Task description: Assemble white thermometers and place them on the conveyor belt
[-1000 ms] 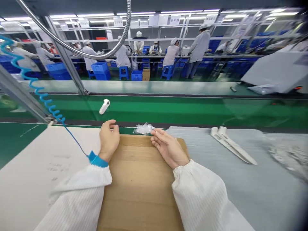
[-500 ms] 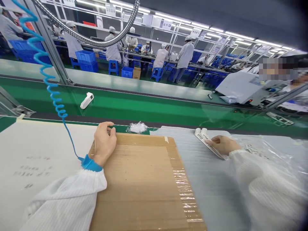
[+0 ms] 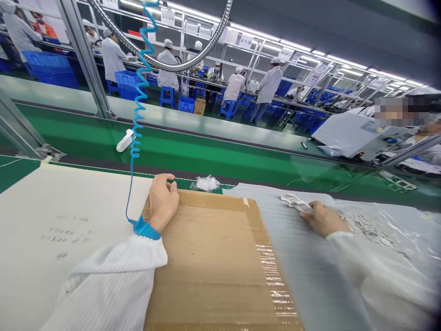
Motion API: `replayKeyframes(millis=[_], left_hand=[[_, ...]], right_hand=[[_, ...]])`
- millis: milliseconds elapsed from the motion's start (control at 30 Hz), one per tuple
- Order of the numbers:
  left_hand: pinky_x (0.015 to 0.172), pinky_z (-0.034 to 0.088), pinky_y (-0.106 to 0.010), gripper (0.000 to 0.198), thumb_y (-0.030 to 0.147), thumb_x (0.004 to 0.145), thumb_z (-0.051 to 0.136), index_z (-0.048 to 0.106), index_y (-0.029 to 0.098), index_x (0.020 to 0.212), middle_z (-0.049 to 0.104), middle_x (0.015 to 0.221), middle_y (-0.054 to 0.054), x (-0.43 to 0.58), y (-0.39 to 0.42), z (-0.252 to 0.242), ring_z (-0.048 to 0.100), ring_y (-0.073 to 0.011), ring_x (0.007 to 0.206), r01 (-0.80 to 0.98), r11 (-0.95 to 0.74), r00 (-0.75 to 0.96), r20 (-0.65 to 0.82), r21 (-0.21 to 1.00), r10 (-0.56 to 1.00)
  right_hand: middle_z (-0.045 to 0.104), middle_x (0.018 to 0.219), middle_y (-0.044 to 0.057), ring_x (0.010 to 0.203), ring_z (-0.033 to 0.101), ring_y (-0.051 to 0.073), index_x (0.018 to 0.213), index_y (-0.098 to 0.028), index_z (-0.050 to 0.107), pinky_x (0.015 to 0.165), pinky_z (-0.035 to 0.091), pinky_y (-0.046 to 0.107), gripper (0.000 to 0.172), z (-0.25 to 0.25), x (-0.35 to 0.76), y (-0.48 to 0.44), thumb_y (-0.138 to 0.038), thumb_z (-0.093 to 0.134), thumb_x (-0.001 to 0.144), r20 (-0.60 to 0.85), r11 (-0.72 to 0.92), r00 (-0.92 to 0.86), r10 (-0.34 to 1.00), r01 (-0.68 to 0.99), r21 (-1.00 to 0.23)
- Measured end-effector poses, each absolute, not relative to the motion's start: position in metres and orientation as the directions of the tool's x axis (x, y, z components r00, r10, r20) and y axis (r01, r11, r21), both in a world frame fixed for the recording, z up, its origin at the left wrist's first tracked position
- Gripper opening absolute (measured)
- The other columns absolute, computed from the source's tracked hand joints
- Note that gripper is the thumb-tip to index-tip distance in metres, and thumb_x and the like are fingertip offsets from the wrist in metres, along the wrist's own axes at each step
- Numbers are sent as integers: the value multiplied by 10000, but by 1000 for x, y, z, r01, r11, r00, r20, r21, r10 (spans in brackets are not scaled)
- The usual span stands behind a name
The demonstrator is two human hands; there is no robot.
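The plastic part (image 3: 295,202) is white, and the sheet (image 3: 303,266) beside the brown cardboard (image 3: 206,262) is pale grey. A bright blue wrist strap (image 3: 147,229) and coiled blue cord (image 3: 138,99) stand out against the finely striped white sleeve (image 3: 113,285) and green conveyor belt (image 3: 213,147).

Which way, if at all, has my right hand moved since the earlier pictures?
Yes, rightward: your right hand has left the brown cardboard sheet for the grey foam sheet beyond its right edge.
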State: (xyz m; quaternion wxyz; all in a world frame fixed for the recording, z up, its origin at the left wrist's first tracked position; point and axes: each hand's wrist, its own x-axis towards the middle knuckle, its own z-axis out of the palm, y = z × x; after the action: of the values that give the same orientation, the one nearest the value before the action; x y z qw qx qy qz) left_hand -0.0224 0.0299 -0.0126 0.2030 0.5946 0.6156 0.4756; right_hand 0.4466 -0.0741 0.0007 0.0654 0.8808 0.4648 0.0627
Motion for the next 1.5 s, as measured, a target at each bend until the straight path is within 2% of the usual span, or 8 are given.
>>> replayKeyframes(millis=[267, 400, 500, 567, 667, 800, 1267, 1500], left_hand=[[838, 570, -398, 154, 129, 853, 582, 647, 171, 986, 680, 1074, -94, -23, 31, -16, 661, -189, 784, 521, -194, -210, 345, 831, 915], [841, 568, -402, 156, 140, 851, 579, 645, 170, 988, 679, 1073, -97, -24, 30, -16, 662, -195, 800, 537, -207, -200, 362, 818, 910], [838, 571, -400, 153, 147, 844, 581, 646, 176, 980, 680, 1058, -91, -24, 31, -16, 664, -197, 799, 548, -193, -215, 360, 814, 908], [831, 573, -394, 153, 145, 839, 583, 646, 179, 973, 680, 1043, -86, -24, 31, -16, 666, -199, 807, 556, -187, -221, 361, 810, 906], [830, 572, -390, 161, 137, 836, 583, 650, 177, 977, 678, 1045, -89, -23, 30, -17, 668, -205, 839, 579, -192, -208, 371, 792, 905], [852, 564, -408, 162, 148, 838, 585, 658, 177, 980, 680, 1049, -94, -23, 28, -18, 666, -223, 868, 624, -198, -180, 386, 756, 905], [933, 534, -461, 132, 202, 849, 585, 651, 197, 963, 674, 1069, -94, -25, 28, -22, 665, -258, 942, 700, -210, -132, 412, 683, 902], [935, 536, -456, 133, 150, 848, 588, 649, 201, 955, 669, 1068, -84, -22, 27, -21, 661, -248, 967, 680, -202, -154, 407, 705, 900]], right_hand=[[511, 1496, 264, 1393, 467, 461, 1420, -176, 496, 1051, 397, 695, 559, 22, 413, -71, -473, 440, 950, 143, -519, 503, 852, 847, 112], [701, 1219, 182, 1153, 641, 370, 1216, -210, 638, 1018, 483, 569, 449, 55, 342, -48, -473, 635, 853, 139, -149, 239, 961, 871, -467], [739, 1176, 101, 1110, 669, 291, 1087, -266, 729, 1016, 495, 470, 372, 58, 268, -35, -511, 782, 813, -34, -63, 71, 997, 462, -885], [748, 1111, 59, 1066, 682, 248, 1049, -278, 757, 977, 513, 421, 363, 47, 227, -29, -476, 860, 762, -129, -127, -14, 992, 85, -988], [729, 956, 12, 925, 682, 171, 938, -257, 765, 896, 532, 334, 349, 20, 195, -23, -363, 951, 662, -221, -221, -39, 975, -326, -919], [706, 937, -9, 897, 656, 131, 910, -258, 762, 857, 527, 277, 317, -2, 197, -19, -279, 959, 662, -239, -223, -32, 970, -498, -838], [702, 1050, -11, 1009, 648, 121, 940, -273, 779, 928, 510, 236, 459, -12, 205, -22, -100, 960, 555, -221, -220, -65, 973, -556, -802], [661, 951, 16, 720, 514, 101, 857, -232, 781, 558, 435, 220, 214, -2, 203, -23, -326, 918, 722, -249, -261, -90, 964, -470, -843]])
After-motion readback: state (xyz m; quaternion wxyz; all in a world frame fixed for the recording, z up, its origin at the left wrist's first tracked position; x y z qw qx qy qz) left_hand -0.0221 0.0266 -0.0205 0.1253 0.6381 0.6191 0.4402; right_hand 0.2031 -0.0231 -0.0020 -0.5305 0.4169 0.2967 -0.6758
